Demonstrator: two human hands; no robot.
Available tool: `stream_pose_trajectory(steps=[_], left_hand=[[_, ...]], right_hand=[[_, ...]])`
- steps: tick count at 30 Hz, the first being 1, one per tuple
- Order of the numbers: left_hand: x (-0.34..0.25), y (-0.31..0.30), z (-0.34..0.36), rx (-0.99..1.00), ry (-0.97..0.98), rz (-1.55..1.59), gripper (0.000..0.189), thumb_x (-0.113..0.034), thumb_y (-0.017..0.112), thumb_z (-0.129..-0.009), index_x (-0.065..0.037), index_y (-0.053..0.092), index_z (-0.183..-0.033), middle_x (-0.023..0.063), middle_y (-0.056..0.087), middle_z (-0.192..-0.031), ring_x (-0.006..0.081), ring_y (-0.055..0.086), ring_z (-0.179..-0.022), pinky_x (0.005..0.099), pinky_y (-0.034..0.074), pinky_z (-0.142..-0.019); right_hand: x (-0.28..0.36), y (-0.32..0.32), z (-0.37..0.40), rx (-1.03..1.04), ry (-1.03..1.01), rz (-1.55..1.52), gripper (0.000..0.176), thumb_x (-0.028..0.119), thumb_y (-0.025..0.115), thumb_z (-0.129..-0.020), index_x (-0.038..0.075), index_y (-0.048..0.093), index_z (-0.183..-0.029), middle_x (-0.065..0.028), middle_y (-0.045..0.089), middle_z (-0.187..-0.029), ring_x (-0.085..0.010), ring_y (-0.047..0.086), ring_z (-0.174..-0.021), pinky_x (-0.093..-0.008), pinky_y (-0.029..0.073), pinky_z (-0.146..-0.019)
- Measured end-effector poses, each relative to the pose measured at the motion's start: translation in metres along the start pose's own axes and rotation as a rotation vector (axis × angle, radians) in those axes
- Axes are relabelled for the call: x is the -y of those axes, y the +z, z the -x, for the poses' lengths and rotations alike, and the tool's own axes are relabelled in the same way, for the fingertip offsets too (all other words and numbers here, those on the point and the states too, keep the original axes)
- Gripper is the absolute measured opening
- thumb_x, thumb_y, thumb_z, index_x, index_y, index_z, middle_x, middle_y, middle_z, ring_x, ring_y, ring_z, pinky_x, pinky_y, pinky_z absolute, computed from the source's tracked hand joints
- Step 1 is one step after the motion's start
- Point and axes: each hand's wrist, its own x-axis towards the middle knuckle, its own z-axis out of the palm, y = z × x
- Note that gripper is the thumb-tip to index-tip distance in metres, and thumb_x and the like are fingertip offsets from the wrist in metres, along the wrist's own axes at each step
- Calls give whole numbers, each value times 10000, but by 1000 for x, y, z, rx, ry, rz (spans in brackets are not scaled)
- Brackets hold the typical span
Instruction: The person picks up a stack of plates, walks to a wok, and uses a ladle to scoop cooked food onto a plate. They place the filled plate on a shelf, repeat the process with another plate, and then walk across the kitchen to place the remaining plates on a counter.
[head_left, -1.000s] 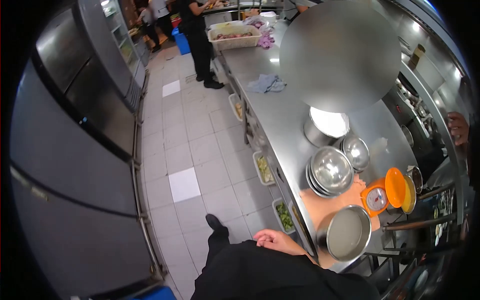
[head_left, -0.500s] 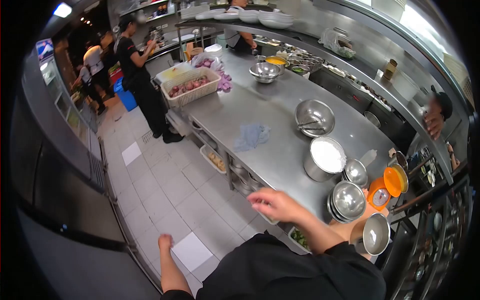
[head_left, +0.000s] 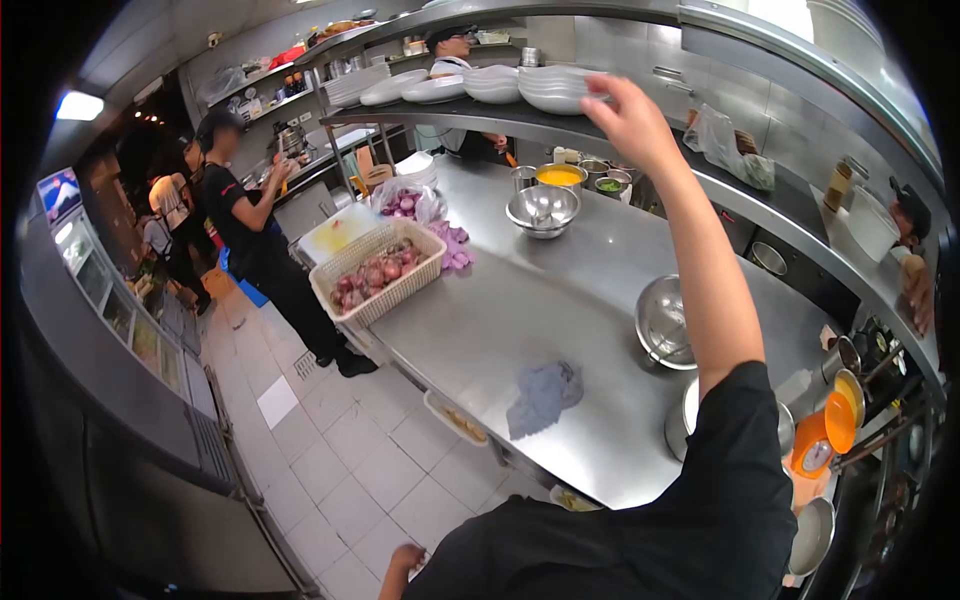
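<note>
My right hand is raised to the shelf over the counter, fingers apart and slightly bent. Its fingertips overlap the right edge of a stack of white bowls, and nothing shows in its grasp. More white bowls and plates line the shelf to the left. Low beside my body hangs my left hand, over the floor and away from the counter; its fingers are mostly hidden. Below my right arm, a steel mixing bowl and a steel pot are partly covered by the arm.
On the steel counter are a basket of red onions, a blue-grey cloth and nested steel bowls. An orange scale stands at right. One person stands at the counter's far left; others are behind the shelf.
My right hand has risen from above the counter's front edge to the bowls on the shelf. The view has tilted up, and my left hand now sits lower in it.
</note>
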Motion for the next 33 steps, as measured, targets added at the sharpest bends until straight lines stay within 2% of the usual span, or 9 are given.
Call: stream_pose_trajectory(steps=[1, 5, 6, 12, 14, 16, 20, 27, 33], left_hand=[[20, 6, 19, -249, 305, -218, 324, -381, 632, -820, -67, 709, -844, 152, 708, -849, 315, 673, -800, 441, 536, -727], [46, 15, 9, -177, -2, 213, 337, -375, 631, -831, -48, 698, -874, 157, 704, -828, 301, 681, -786, 432, 537, -719], [42, 10, 1, -176, -26, 268, 340, -374, 631, -834, -43, 695, -882, 158, 703, -823, 298, 683, -783, 430, 537, -718], [-5, -53, -119, -52, 247, 1105, 363, -365, 630, -850, -14, 678, -928, 166, 698, -791, 277, 696, -763, 416, 539, -706], [-128, -154, -61, -251, 165, 347, 336, -334, 645, -883, -11, 662, -976, 136, 709, -803, 232, 704, -759, 365, 535, -700], [-142, -194, -136, -285, 396, 345, 312, -320, 643, -920, -12, 662, -969, 92, 708, -794, 189, 700, -729, 324, 530, -680], [-275, -321, -106, -150, 723, 389, 329, -335, 632, -938, -11, 659, -986, 76, 706, -799, 175, 690, -751, 301, 523, -708], [-490, -470, 15, -55, 1380, 136, 285, -260, 627, -962, -17, 663, -1107, 82, 697, -939, 135, 634, -851, 291, 503, -753], [-684, -539, 79, -224, 2017, 310, 276, -233, 568, -1008, -61, 640, -1211, 27, 658, -1102, 99, 610, -844, 228, 480, -729]], right_hand=[[-22, 17, -29, -14, -7, 50, 452, 356, 640, -921, 74, 617, -1273, -116, 649, -1195, -263, 660, -973, -374, 509, -880], [-79, 83, -102, -128, -73, 342, 479, 409, 634, -910, 78, 629, -1257, -151, 649, -1227, -333, 653, -1060, -440, 496, -937], [-78, 88, -114, 65, 84, 405, 473, 420, 636, -906, 89, 642, -1245, -150, 664, -1197, -342, 643, -1081, -445, 492, -946], [-91, 94, -140, 379, 206, 501, 382, 435, 633, -908, 116, 705, -1107, -142, 717, -1000, -328, 662, -1000, -433, 516, -882], [-78, 86, -148, 412, 209, 528, 358, 431, 630, -911, 119, 716, -1063, -133, 724, -943, -312, 681, -930, -424, 533, -838], [-68, 82, -159, 423, 309, 520, 352, 421, 634, -908, 117, 694, -1075, -111, 719, -847, -273, 685, -774, -408, 548, -740], [-67, 84, -169, 374, 477, 450, 357, 397, 642, -904, 120, 668, -1127, -99, 711, -798, -247, 678, -706, -399, 550, -692], [-45, 94, -137, 145, 207, 671, 375, 349, 662, -913, 58, 627, -1148, -179, 706, -1045, -380, 660, -985, -466, 512, -838], [66, 77, -23, -240, 97, 535, 226, 216, 721, -872, 47, 628, -990, -152, 644, -809, -316, 616, -700, -386, 505, -660]])
